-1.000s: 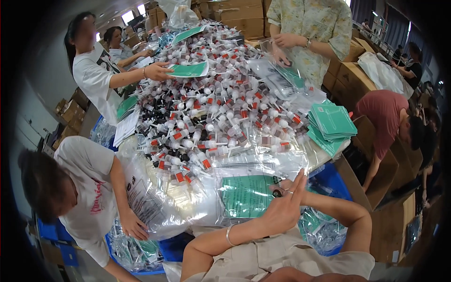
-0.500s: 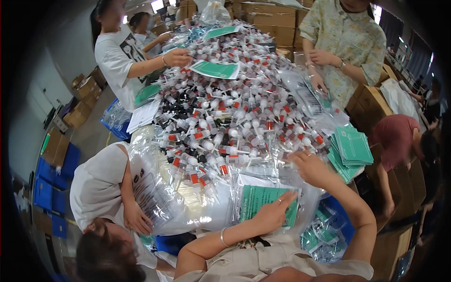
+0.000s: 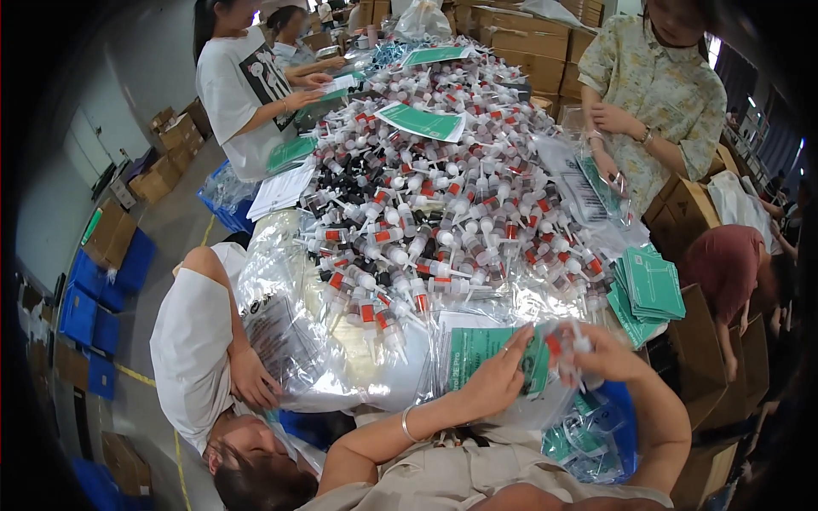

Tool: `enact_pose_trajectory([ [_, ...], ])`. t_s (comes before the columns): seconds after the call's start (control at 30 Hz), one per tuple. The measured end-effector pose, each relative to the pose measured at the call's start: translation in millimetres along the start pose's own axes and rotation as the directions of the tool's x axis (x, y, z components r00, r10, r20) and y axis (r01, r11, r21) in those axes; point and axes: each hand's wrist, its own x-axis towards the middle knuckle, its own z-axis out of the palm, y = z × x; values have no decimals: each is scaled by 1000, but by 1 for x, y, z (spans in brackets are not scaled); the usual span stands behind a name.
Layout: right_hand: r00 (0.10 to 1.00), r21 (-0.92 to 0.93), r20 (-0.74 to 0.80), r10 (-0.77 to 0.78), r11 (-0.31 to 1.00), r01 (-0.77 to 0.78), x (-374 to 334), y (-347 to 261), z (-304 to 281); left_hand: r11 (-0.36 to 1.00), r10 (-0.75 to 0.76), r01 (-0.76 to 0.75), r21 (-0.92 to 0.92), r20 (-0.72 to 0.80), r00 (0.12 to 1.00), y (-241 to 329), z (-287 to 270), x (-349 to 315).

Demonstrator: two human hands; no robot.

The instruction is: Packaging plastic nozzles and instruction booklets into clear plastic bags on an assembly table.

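Note:
A clear plastic bag [image 3: 436, 362] with a green printed card [image 3: 479, 351] lies in front of me at the near edge of the table. My left hand [image 3: 498, 379] rests over that bag and card, fingers stretched out towards its far right corner. Just right of it, my right hand [image 3: 609, 356] grips a small bottle [image 3: 558, 347] with a red label and white nozzle. Motion blurs this hand, so I cannot tell whether it holds more than one. Beyond both hands rises a large heap of similar small bottles [image 3: 452, 204], some dark.
Green cards [image 3: 652, 285] are stacked at the right. A blue bin [image 3: 626, 417] with filled bags stands below the table edge. Co-workers sit or stand at the left, far left and far right. Another green card [image 3: 422, 121] lies on the heap; cardboard boxes [image 3: 532, 43] stand behind.
My right hand has come back from the heap's near edge towards my left hand, now with a bottle in it. The view has shifted slightly; a co-worker at far left now handles papers.

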Motion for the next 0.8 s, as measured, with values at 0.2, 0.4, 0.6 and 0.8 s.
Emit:
enact_pose_trajectory([
  [0.2, 964, 112, 40, 264, 957, -267, 3, 22, 2, 985, 9, 5, -174, 80, 997, 54, 0, 25],
  [0.4, 971, 91, 20, 240, 966, -241, 53, 31, -6, 944, 272, -282, 169, 79, 959, 63, 10, 34],
  [0.6, 804, -790, 61, 591, 521, -324, 25, -51, -10, 986, 87, -112, 126, 194, 977, 71, -4, 35],
  [0.8, 963, -539, 199, -180, 801, 261, 45, 19, -36, 992, 123, -120, -30, 125, 984, 67, 0, 37],
])
